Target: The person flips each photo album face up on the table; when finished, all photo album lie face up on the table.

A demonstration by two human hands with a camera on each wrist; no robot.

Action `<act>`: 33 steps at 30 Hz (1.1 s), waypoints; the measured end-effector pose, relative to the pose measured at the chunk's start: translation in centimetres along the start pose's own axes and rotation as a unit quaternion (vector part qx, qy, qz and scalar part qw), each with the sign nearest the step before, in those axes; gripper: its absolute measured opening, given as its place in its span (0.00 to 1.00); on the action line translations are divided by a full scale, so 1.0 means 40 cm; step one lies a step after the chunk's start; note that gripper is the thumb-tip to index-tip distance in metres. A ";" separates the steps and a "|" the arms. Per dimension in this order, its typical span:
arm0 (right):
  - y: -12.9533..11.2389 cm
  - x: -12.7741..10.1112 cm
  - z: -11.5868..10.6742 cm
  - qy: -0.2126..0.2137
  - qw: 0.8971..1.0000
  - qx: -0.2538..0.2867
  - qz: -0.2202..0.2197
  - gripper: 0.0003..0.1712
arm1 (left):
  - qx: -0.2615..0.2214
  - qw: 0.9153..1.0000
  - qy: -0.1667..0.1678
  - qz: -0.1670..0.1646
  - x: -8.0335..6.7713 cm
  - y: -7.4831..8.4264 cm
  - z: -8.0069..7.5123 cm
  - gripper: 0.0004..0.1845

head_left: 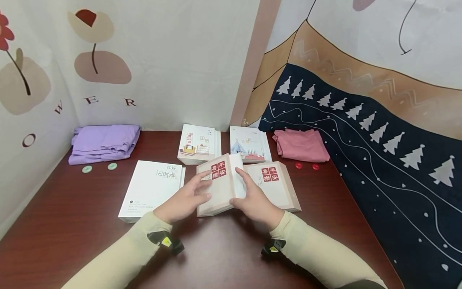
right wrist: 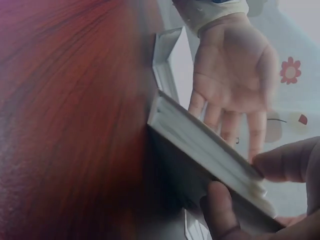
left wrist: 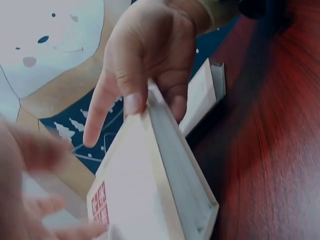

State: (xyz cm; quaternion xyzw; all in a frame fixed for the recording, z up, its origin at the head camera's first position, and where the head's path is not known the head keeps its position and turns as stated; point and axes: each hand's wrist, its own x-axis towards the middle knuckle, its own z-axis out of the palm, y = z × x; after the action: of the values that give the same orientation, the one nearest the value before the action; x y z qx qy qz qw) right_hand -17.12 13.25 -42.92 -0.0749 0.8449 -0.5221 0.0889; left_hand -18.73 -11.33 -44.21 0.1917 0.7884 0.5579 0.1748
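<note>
A thick cream photo album point(head_left: 218, 196) with a red four-character block on its cover stands tilted between both hands. My right hand point(head_left: 258, 200) pinches its right edge, thumb on one face and fingers on the other, as the right wrist view shows. Beside the album's left part is my left hand point(head_left: 187, 200), fingers spread and palm facing it in the right wrist view; whether its fingertips touch the cover I cannot tell. A matching cream album point(head_left: 285, 192) lies to the right, partly hidden by my right hand. To the left lies a white album point(head_left: 144, 196).
Two white illustrated albums, one left point(head_left: 196, 140) and one right point(head_left: 249, 138), lie at the back. Folded purple cloth point(head_left: 104, 142) is at back left with two green buttons point(head_left: 112, 165); folded pink cloth point(head_left: 303, 146) is at back right with two red buttons point(head_left: 315, 166). Printed curtains border the brown table point(head_left: 223, 257).
</note>
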 end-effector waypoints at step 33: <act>0.038 -0.001 -0.124 0.053 0.996 0.063 0.032 0.56 | 0.069 0.990 0.117 -0.027 0.021 0.035 0.001 0.36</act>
State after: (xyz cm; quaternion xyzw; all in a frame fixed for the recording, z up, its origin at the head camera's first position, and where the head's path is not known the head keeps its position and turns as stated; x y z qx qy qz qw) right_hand -18.28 18.24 -42.10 -0.0138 0.8157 -0.5747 0.0650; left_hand -19.31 -10.46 -42.97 0.1146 0.8449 0.5160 0.0827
